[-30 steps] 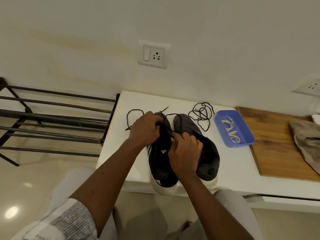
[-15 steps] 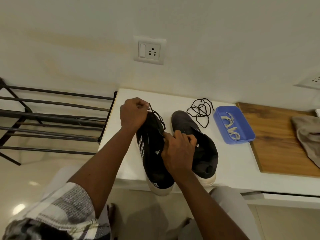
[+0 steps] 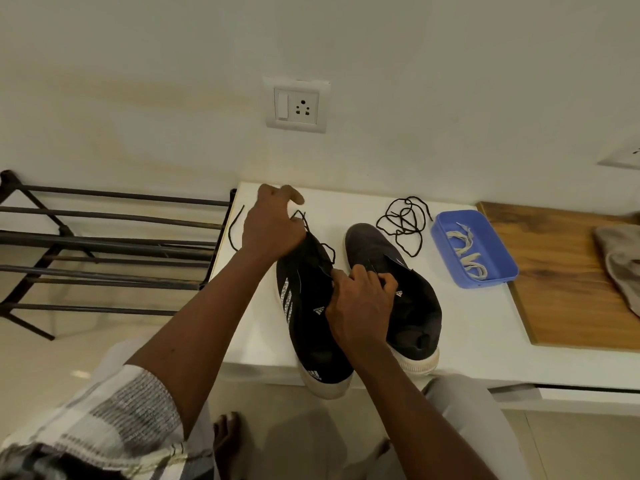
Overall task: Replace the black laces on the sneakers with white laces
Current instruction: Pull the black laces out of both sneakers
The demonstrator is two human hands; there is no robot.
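Observation:
Two black sneakers stand side by side on the white table (image 3: pixel 460 344). My left hand (image 3: pixel 272 225) is beyond the toe of the left sneaker (image 3: pixel 308 327), fingers curled round its black lace (image 3: pixel 327 249), which trails off to the left. My right hand (image 3: pixel 360 303) pinches that sneaker's upper beside the tongue. The right sneaker (image 3: pixel 415 299) shows no lace. A loose black lace (image 3: pixel 403 223) lies coiled behind it. White laces (image 3: pixel 467 252) lie in a blue tray (image 3: pixel 502 268).
A wooden board (image 3: pixel 561 271) lies right of the tray with a beige cloth (image 3: pixel 620 268) on it. A dark metal rack (image 3: pixel 104 244) stands left of the table. A wall socket (image 3: pixel 297 106) is above. The sneakers' heels overhang the front edge.
My left hand has moved up and away from the toe, drawing the black lace out of the left sneaker. My right hand stays on that sneaker's upper.

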